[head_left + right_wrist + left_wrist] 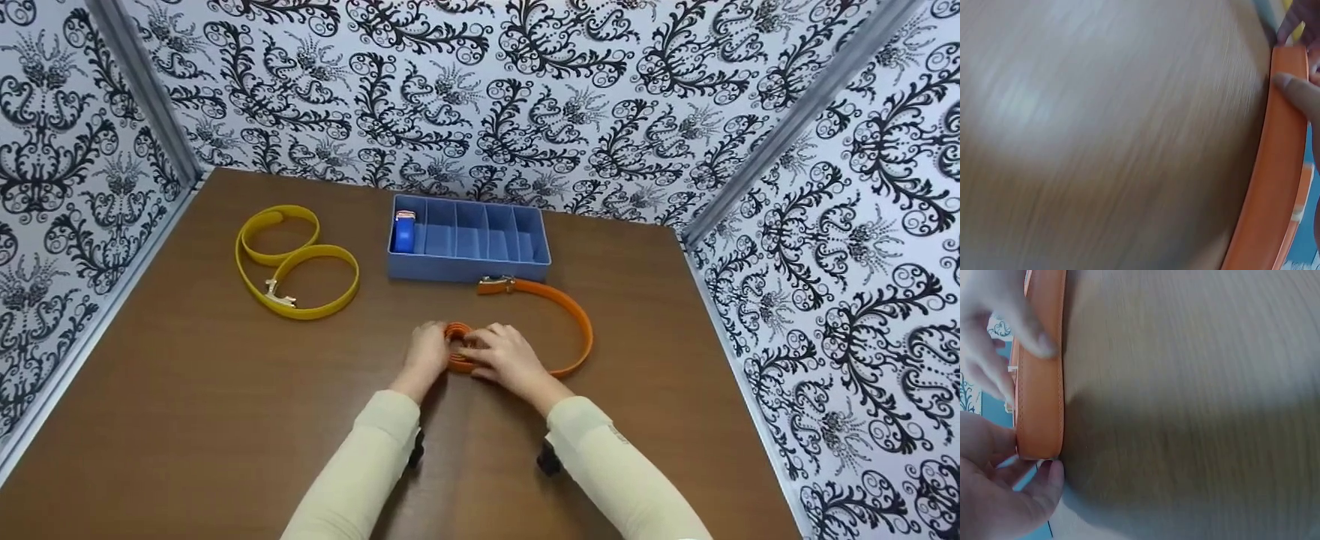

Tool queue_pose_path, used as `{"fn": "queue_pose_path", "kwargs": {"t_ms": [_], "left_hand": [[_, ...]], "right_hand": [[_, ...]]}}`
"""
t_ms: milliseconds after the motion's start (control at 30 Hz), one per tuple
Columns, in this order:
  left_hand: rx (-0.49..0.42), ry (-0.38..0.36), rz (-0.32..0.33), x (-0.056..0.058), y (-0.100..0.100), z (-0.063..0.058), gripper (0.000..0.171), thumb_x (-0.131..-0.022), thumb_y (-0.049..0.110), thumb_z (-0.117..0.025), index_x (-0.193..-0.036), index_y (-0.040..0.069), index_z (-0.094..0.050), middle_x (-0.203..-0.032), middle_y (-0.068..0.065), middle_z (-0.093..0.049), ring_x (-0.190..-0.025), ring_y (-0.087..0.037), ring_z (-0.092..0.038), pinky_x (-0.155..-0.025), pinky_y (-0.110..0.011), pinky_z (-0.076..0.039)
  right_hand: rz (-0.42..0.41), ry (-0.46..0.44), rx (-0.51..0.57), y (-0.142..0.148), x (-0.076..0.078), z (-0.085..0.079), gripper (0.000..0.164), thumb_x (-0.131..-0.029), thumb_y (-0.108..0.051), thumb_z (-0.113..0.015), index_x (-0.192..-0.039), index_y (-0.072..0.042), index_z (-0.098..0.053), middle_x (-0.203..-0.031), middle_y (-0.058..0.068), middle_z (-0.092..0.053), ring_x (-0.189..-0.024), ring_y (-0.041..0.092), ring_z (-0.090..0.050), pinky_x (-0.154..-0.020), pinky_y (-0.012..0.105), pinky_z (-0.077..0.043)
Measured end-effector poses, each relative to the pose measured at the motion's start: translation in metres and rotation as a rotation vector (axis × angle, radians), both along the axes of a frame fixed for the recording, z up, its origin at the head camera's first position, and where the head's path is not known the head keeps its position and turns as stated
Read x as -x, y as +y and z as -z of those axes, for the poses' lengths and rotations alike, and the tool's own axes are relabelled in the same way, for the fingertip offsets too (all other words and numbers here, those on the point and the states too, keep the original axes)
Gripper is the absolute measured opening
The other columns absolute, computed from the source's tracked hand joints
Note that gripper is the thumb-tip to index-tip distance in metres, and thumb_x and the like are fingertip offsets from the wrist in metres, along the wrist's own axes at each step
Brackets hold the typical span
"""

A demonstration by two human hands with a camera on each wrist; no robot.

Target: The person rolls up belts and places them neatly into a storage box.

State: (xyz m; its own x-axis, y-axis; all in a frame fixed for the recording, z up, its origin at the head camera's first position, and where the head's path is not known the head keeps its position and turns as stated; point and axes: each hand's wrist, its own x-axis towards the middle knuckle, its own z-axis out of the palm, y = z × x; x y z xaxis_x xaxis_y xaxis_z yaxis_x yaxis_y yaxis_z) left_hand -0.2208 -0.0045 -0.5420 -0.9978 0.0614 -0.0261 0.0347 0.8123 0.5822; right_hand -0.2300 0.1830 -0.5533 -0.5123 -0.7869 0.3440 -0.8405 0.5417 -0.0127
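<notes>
An orange belt stands on edge on the brown table, its near end wound into a small coil. From that coil the strap curves out right and back to a metal buckle close to the blue box. My left hand holds the coil's left side, fingertips at its edge in the left wrist view. Opposite it, my right hand pinches the strap, with fingers reaching over the coil. Its thumb lies on the outer face of the strap in the right wrist view.
Behind the hands stands a blue divided box with a rolled blue belt in its leftmost compartment. A yellow belt with a metal buckle lies loosely looped at the left. Patterned walls border the table at the back and sides.
</notes>
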Motion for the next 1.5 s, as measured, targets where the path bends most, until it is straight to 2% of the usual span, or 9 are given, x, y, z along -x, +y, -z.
{"fn": "queue_pose_path", "kwargs": {"t_ms": [267,500,633,800,967,1100,1267,1400,1500], "left_hand": [[-0.094,0.016,0.122,0.005,-0.007,0.004,0.031,-0.094,0.001,-0.061,-0.125,-0.001,-0.064,-0.120,-0.018,-0.065,-0.113,-0.036,-0.059,-0.098,-0.044,-0.045],[-0.195,0.034,0.281,-0.002,-0.004,0.002,0.028,-0.095,0.001,-0.059,-0.122,-0.001,-0.066,-0.117,-0.017,-0.067,-0.112,-0.035,-0.060,-0.098,-0.045,-0.045],[-0.191,0.044,0.298,-0.002,-0.002,0.001,0.026,-0.095,0.004,-0.060,-0.119,0.003,-0.069,-0.116,-0.014,-0.068,-0.110,-0.033,-0.062,-0.097,-0.044,-0.046],[-0.199,0.015,0.319,0.004,-0.004,0.000,0.024,-0.095,0.004,-0.060,-0.117,0.002,-0.070,-0.117,-0.015,-0.067,-0.113,-0.034,-0.060,-0.099,-0.045,-0.044],[-0.273,-0.003,0.333,0.008,-0.007,0.004,0.026,-0.093,0.000,-0.060,-0.118,-0.002,-0.068,-0.119,-0.018,-0.066,-0.115,-0.036,-0.057,-0.101,-0.047,-0.042],[-0.334,-0.006,0.299,0.008,-0.007,0.008,0.028,-0.092,-0.003,-0.061,-0.118,-0.004,-0.067,-0.118,-0.019,-0.065,-0.115,-0.037,-0.057,-0.100,-0.048,-0.043],[-0.375,0.030,0.142,0.004,-0.002,0.011,0.024,-0.090,-0.002,-0.064,-0.113,-0.003,-0.071,-0.113,-0.018,-0.068,-0.110,-0.036,-0.060,-0.097,-0.047,-0.045],[-0.330,0.114,0.031,-0.003,0.002,0.013,0.028,-0.087,-0.002,-0.066,-0.114,-0.001,-0.071,-0.109,-0.020,-0.068,-0.104,-0.037,-0.061,-0.092,-0.045,-0.048],[-0.304,0.136,-0.039,-0.007,0.002,0.012,0.034,-0.085,-0.004,-0.066,-0.118,0.002,-0.070,-0.106,-0.022,-0.063,-0.099,-0.036,-0.058,-0.085,-0.045,-0.049]], "right_hand": [[-0.004,-0.024,-0.039,0.021,0.002,-0.006,0.054,-0.082,-0.035,-0.079,-0.130,-0.015,-0.064,-0.133,0.009,-0.055,-0.113,0.026,-0.052,-0.094,0.045,-0.044],[-0.070,0.010,-0.022,0.024,0.009,-0.008,0.057,-0.075,-0.034,-0.084,-0.125,-0.012,-0.066,-0.124,0.010,-0.058,-0.110,0.027,-0.054,-0.094,0.044,-0.044],[-0.142,0.060,-0.027,0.019,0.012,-0.007,0.046,-0.075,-0.031,-0.084,-0.116,-0.015,-0.070,-0.118,0.008,-0.058,-0.106,0.026,-0.055,-0.092,0.042,-0.044],[-0.239,0.111,0.002,0.013,0.008,-0.006,0.023,-0.084,-0.019,-0.077,-0.107,-0.019,-0.077,-0.113,0.009,-0.062,-0.099,0.026,-0.056,-0.084,0.040,-0.047],[-0.207,0.090,-0.017,0.009,0.002,-0.005,0.020,-0.086,-0.018,-0.074,-0.106,-0.019,-0.078,-0.108,0.003,-0.066,-0.091,0.023,-0.055,-0.078,0.036,-0.045],[-0.151,0.089,-0.055,0.007,-0.003,-0.006,0.018,-0.086,-0.020,-0.073,-0.104,-0.020,-0.078,-0.099,-0.001,-0.068,-0.085,0.020,-0.053,-0.074,0.032,-0.044],[-0.086,0.066,-0.030,-0.003,-0.007,-0.006,0.016,-0.083,-0.020,-0.076,-0.099,-0.018,-0.079,-0.092,-0.001,-0.067,-0.080,0.019,-0.051,-0.070,0.031,-0.041],[-0.017,0.049,-0.040,-0.019,-0.010,-0.007,0.013,-0.081,-0.020,-0.078,-0.094,-0.016,-0.078,-0.087,-0.001,-0.064,-0.079,0.020,-0.051,-0.068,0.031,-0.041],[0.054,0.035,-0.085,-0.033,-0.012,-0.008,0.011,-0.082,-0.020,-0.078,-0.091,-0.015,-0.077,-0.086,0.000,-0.063,-0.079,0.020,-0.053,-0.069,0.032,-0.045]]}}
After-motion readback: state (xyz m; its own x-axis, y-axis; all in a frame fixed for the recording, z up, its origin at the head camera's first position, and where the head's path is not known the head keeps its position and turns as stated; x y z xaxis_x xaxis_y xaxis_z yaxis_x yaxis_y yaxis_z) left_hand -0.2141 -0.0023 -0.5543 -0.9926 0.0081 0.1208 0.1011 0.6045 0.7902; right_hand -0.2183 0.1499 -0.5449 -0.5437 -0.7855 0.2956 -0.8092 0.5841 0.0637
